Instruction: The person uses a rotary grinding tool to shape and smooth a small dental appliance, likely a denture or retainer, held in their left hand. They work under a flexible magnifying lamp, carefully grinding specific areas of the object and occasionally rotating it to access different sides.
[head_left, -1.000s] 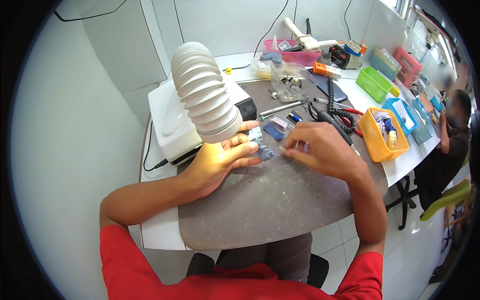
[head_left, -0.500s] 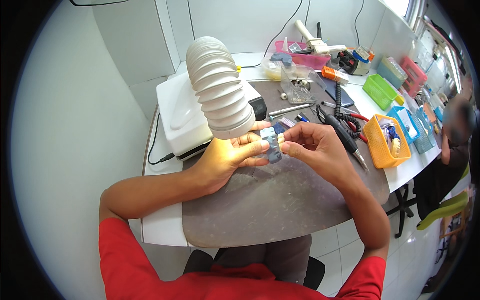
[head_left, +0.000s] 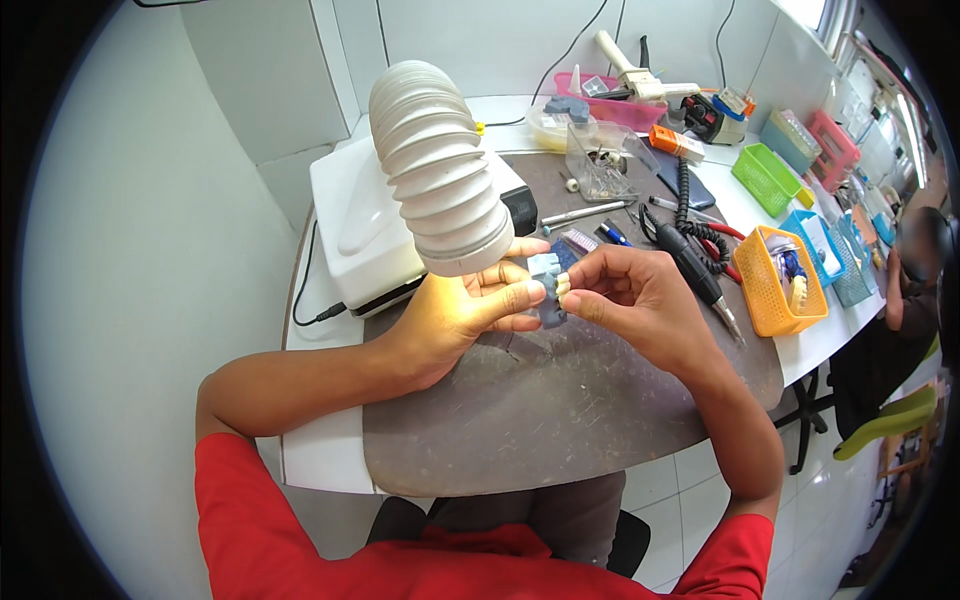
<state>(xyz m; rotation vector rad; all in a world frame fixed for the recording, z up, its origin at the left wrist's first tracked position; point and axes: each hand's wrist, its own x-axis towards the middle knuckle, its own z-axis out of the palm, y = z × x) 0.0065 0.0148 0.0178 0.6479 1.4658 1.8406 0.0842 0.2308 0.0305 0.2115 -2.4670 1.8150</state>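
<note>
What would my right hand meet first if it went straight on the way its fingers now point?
Most likely the blue-grey model in the left hand: the right hand points left, towards it, and holds pale teeth at its edge. I cannot tell whether these touch.

Head view looks down, desk [head_left: 325,445] near; far right seems warped.

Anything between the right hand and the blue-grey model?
Only the cream piece the right hand pinches, at the right side of the blue-grey model held in the left hand. The white ribbed hose ends farther left, out of the way.
</note>
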